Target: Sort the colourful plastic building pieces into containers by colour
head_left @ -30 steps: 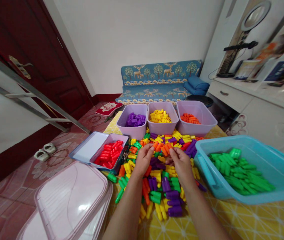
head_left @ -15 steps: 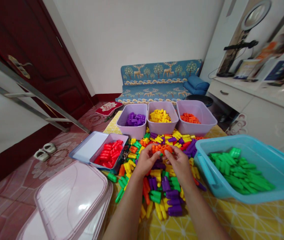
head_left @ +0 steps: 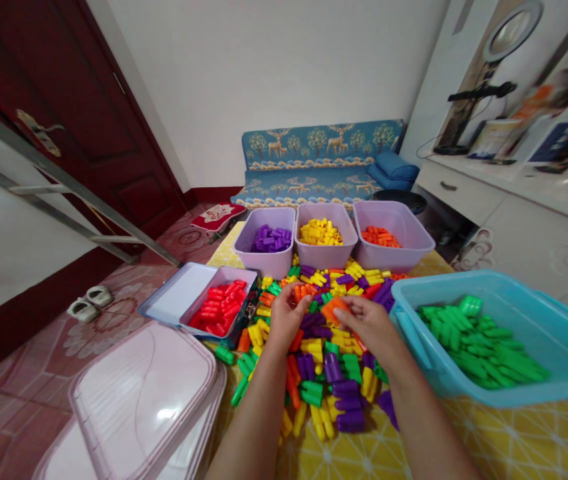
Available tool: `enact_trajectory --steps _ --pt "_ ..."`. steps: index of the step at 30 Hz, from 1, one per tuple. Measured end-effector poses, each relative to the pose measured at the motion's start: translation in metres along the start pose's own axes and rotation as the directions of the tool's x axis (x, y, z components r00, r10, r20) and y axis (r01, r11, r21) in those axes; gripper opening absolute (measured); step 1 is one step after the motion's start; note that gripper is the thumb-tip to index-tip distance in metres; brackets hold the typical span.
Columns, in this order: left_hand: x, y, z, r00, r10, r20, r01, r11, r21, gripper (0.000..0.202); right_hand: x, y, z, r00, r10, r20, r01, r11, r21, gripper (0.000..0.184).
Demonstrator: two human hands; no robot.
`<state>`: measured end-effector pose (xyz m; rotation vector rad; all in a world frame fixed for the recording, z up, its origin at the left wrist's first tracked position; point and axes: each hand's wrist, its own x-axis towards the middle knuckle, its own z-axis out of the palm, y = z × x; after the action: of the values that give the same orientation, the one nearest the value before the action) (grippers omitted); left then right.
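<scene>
My left hand [head_left: 287, 313] is closed on an orange toy block [head_left: 304, 291] made of short joined tubes. In my right hand [head_left: 367, 323], thumb and fingers pinch a second orange block [head_left: 335, 309], apart from the first. Both hands are just above a loose pile of purple, yellow, green, orange and red plastic blocks [head_left: 333, 367]. Behind the pile stand lilac bins: one with purple blocks [head_left: 271, 238], one with yellow blocks [head_left: 321, 232] and one with orange blocks [head_left: 380, 237].
A blue tub [head_left: 494, 283] of green blocks stands on the right. To the left, an open case [head_left: 177, 293] has red blocks in it, and pale lids [head_left: 144, 393] lie stacked nearer me. A yellow patterned cloth [head_left: 489, 437] covers the table.
My hands have moved apart, each with an orange block, where before they were together at the orange pieces. My right hand has shifted right and slightly down.
</scene>
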<state>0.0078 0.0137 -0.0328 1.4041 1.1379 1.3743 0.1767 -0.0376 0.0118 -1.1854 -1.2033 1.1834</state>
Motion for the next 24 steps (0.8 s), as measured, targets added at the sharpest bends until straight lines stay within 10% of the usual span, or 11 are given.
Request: enact_trajectory --steps 5,13,20,24 --pt "-0.006 0.008 -0.001 0.977 0.058 0.206 -0.121 0.944 0.307 0.029 0.003 -0.012 0.011 0.913 -0.278 -0.297 0.369 0.875 0.314 0.053" --pt "0.006 0.027 0.006 0.958 0.175 0.227 -0.283 0.705 0.650 0.022 0.014 0.047 0.021 0.940 -0.195 -0.282 0.154 0.975 -0.161 0.043" --pt "0.032 0.033 0.019 0.922 -0.185 0.339 -0.237 0.422 0.875 0.040 0.016 0.061 0.023 0.939 -0.231 -0.256 0.161 0.950 -0.268 0.036" --pt "0.034 0.029 0.023 0.921 -0.199 0.336 -0.239 0.393 0.888 0.043 0.015 0.061 0.023 0.936 -0.232 -0.263 0.155 0.946 -0.285 0.035"
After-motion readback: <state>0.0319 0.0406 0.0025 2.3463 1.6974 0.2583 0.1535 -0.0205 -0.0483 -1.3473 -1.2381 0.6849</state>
